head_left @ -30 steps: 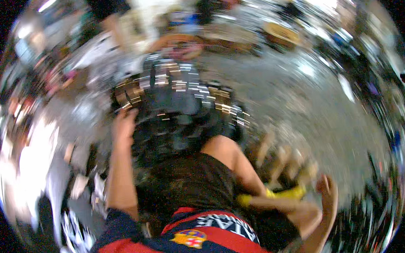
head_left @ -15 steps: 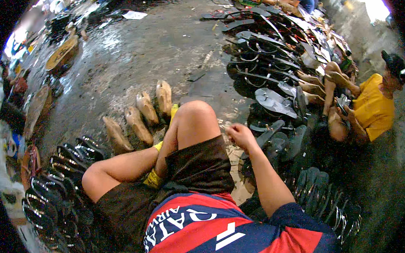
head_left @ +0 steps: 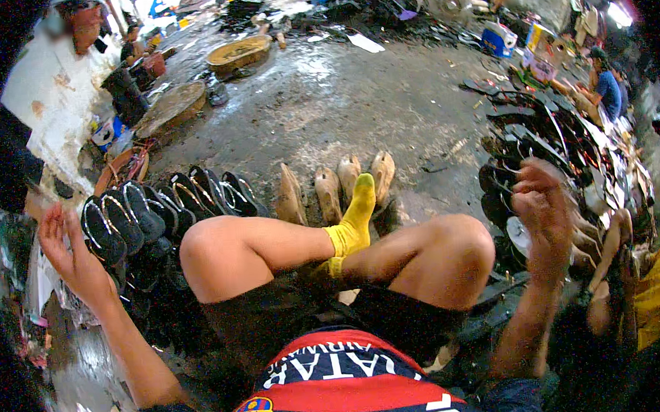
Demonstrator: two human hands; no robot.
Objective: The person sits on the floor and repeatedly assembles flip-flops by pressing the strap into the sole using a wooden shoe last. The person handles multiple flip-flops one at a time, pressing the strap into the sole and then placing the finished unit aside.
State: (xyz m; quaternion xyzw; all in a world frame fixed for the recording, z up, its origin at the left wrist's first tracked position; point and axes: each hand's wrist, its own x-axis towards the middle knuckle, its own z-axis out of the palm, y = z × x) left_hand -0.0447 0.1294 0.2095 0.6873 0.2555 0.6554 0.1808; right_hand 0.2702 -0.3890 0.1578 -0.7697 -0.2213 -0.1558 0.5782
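Note:
My left hand (head_left: 72, 256) is raised at the left with its fingers apart and nothing in it. It is nearest to a row of black flip-flops (head_left: 143, 210) with shiny straps. On the other side, my right hand (head_left: 542, 208) is lifted past my right knee, its fingers smeared by motion. Whether it holds anything does not show. Beyond it lie many dark sandals and soles (head_left: 520, 107). Several wooden shoe lasts (head_left: 328, 195) stand on the floor in front of my crossed legs, close to my foot in a yellow sock (head_left: 358, 215).
A round wooden block (head_left: 239, 53) and a larger slab (head_left: 173, 110) lie at the far left. Someone in yellow (head_left: 653, 299) sits close by on the right; a person in blue (head_left: 608, 94) is farther back. A person (head_left: 85, 28) is at the upper left.
The view has swung left and lifted. My left hand has come up from the lower left edge with its fingers spread. My right hand has moved out to the right, past the knee.

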